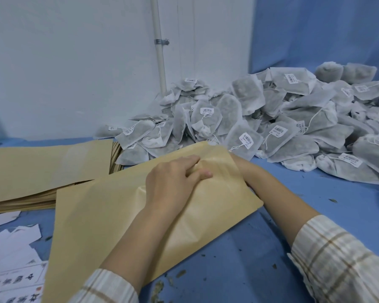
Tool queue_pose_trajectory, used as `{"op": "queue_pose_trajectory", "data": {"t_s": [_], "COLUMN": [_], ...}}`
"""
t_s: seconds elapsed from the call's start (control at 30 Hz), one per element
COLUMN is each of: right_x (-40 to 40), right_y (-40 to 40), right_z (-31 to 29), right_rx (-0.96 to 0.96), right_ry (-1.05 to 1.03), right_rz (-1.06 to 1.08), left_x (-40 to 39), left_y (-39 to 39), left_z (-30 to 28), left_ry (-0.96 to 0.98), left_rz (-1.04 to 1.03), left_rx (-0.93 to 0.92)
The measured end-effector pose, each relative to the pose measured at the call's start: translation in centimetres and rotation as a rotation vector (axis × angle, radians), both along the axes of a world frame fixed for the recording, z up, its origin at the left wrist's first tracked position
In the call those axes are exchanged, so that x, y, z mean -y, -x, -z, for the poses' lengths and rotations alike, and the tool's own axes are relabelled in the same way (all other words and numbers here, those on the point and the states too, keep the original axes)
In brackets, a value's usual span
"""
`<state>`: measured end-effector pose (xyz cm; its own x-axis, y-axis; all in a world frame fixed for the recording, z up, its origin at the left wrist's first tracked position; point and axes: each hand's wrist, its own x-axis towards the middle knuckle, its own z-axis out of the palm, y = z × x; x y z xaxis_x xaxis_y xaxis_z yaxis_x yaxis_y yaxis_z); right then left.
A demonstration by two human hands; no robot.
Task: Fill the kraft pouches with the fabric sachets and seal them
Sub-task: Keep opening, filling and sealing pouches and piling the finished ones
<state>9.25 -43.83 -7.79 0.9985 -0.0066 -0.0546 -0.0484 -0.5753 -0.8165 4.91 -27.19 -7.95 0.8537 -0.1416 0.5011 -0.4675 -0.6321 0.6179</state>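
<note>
Where the plaid sleeves (337, 265) enter at the bottom of the frame, both forearms reach forward onto one kraft pouch (123, 215) lying slantwise across the blue table (271, 248) at centre. The left hand (173, 182) lies on top of the pouch, fingers bent and pressing into the paper near its far end. The right hand (239, 165) is mostly hidden behind the pouch's right edge; it looks to be inside or under the mouth, but I cannot tell whether it grips anything.

The paper under the left hand is creased and slightly puffed, so this pouch is probably being opened or loaded; its far edge does not appear sealed. No finished, sealed pouch can be picked out, so most of the work seems left.

At lower left lie white printed sheets (13, 259), thin and overlapping. Dark crumbs of dried plant matter speckle the smooth tabletop.

Further back on the left, a stack of flat pouches (31, 171) waits, stiff, matte tan and sharp-cornered.

Beyond, from centre to the right edge, rises the heap of fabric sachets (271, 119): soft, translucent white non-woven bags, pillow-shaped, showing grey-green filling, with thin drawstrings and small barcode stickers. Behind stands a pale wall with an upright white pipe (160, 62).
</note>
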Motion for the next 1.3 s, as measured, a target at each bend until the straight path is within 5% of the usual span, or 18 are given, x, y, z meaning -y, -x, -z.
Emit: {"op": "queue_pose_trajectory", "data": {"t_s": [0.13,0.27,0.33,0.4,0.47,0.53,0.6,0.7,0.8,0.9,1.0,1.17,1.3], "right_x": [-0.3,0.4,0.5,1.2,2.4,3.4,3.7,3.5,2.8,2.2,2.2,1.3,-0.5], "right_y": [0.0,1.9,1.6,0.7,-0.1,-0.4,-0.8,-1.2,-0.8,-0.4,-0.4,0.5,-0.7], "right_z": [-0.3,-0.5,-0.2,0.3,1.2,2.3,3.1,3.3,2.3,0.7,0.2,-0.2,0.8], "right_rx": [0.072,-0.149,0.018,0.304,0.529,0.428,0.224,0.43,0.728,0.64,0.4,0.15,0.064], "right_ry": [0.055,-0.213,-0.298,-0.353,0.009,0.51,0.646,0.529,-0.011,-0.637,-0.864,-0.502,-0.192], "right_rz": [0.02,-0.211,-0.147,0.144,0.479,0.453,0.339,0.433,0.685,0.723,0.489,-0.039,0.041], "left_x": [-0.3,-0.1,-0.1,-0.3,-0.4,-0.6,-0.7,-0.8,-1.1,-1.3,-1.5,-0.8,0.0], "left_y": [-0.2,-0.2,-0.2,-0.3,-0.5,-0.6,-0.7,-0.7,-0.9,-1.2,-1.1,-0.2,0.5], "left_z": [0.3,0.2,0.2,0.1,0.2,0.2,0.2,0.2,0.1,-0.1,-0.3,-0.9,-0.1], "left_ry": [0.003,0.015,-0.017,-0.032,-0.019,-0.026,-0.028,-0.026,-0.019,-0.039,-0.028,0.058,-0.043], "left_rz": [-0.05,-0.041,-0.071,-0.128,-0.169,-0.19,-0.195,-0.193,-0.207,-0.222,-0.232,-0.115,-0.029], "left_rx": [0.0,-0.016,-0.004,0.014,0.018,0.007,-0.001,0.003,-0.008,-0.026,-0.037,0.049,0.087]}}
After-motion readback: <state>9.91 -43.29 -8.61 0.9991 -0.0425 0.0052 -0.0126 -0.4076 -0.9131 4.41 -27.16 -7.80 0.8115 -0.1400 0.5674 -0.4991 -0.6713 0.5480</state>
